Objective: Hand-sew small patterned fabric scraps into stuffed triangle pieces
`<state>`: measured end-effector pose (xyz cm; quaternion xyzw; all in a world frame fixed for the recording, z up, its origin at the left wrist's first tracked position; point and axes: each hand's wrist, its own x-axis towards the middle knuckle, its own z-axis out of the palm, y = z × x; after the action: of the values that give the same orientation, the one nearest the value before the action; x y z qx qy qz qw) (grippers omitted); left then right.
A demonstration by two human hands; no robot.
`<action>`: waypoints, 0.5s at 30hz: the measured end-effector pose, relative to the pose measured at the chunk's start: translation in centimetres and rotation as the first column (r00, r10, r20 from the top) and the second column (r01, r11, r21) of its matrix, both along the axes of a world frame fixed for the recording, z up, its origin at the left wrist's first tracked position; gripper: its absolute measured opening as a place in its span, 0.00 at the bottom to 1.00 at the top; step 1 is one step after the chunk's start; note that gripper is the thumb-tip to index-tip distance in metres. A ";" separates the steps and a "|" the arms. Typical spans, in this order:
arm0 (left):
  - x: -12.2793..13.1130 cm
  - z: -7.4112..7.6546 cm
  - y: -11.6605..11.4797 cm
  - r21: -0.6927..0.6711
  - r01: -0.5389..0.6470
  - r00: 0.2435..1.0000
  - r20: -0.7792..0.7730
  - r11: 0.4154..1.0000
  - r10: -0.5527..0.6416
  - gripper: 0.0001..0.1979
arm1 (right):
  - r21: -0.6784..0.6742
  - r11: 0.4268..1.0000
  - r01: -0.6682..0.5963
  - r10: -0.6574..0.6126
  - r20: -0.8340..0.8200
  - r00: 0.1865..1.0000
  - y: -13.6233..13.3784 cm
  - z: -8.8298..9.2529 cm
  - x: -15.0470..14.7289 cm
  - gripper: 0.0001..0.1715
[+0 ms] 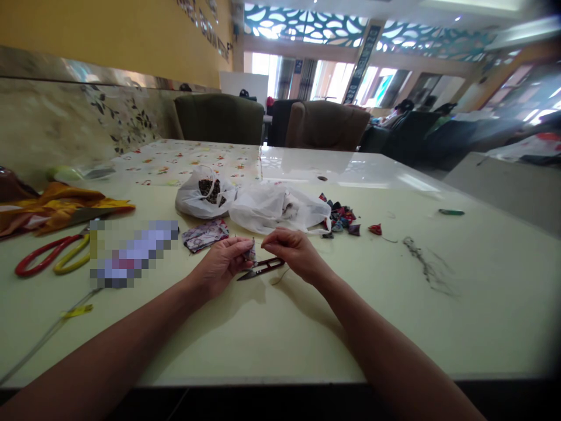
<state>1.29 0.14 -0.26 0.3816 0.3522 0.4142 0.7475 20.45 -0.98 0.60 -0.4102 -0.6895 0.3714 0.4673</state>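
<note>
My left hand (221,263) is closed in a pinch on a small piece of patterned fabric (250,251) held just above the table. My right hand (293,252) is closed in a pinch right beside that fabric; what its fingertips hold is too fine to name, maybe a needle or thread. Black thread snips (263,268) lie on the cream table (307,333) directly under both hands. A flat stack of patterned fabric pieces (205,234) lies just beyond my left hand.
Two white plastic bags (245,204) sit behind the hands, one with dark contents. Folded fabric bits (340,217) lie to the right, loose thread (423,263) further right. Red and yellow scissors (52,255) and orange cloth (56,210) lie at left. Armchairs (326,126) stand beyond.
</note>
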 end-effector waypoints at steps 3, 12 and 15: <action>0.0 0.0 0.0 0.001 0.001 1.000 0.000 1.000 -0.001 0.06 | 0.000 1.000 0.004 -0.004 0.000 1.000 0.0 0.0 0.0 0.07; -0.1 -0.1 0.1 0.031 0.023 1.000 -0.003 0.999 -0.022 0.08 | -0.010 1.000 -0.003 0.003 -0.002 1.000 0.0 0.1 0.0 0.06; -0.1 -0.1 0.1 0.029 0.014 1.000 -0.010 0.999 -0.013 0.08 | 0.002 1.000 -0.011 0.011 -0.007 1.000 0.0 0.0 -0.1 0.06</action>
<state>1.16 0.26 -0.40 0.3968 0.3470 0.4125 0.7429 20.38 -1.00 0.56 -0.4046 -0.6905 0.3749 0.4680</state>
